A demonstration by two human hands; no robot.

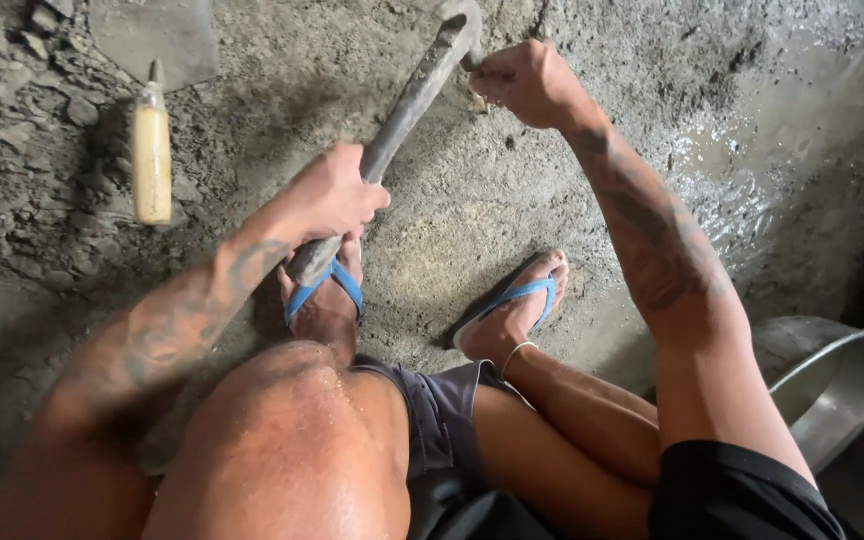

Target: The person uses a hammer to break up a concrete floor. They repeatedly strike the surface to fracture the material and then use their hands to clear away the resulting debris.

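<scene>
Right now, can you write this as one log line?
left hand: grips hammer handle | right hand: fist by hammer head | trowel: on ground

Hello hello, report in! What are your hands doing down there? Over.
Left hand gripping hammer handle. Right hand closed at hammer head, contents hidden. Trowel lying beside, metal basin on right.

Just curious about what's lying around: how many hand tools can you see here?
2: a hammer gripped in the left hand, and a wooden-handled trowel lying on the ground at upper left. Others may be out of view.
</scene>
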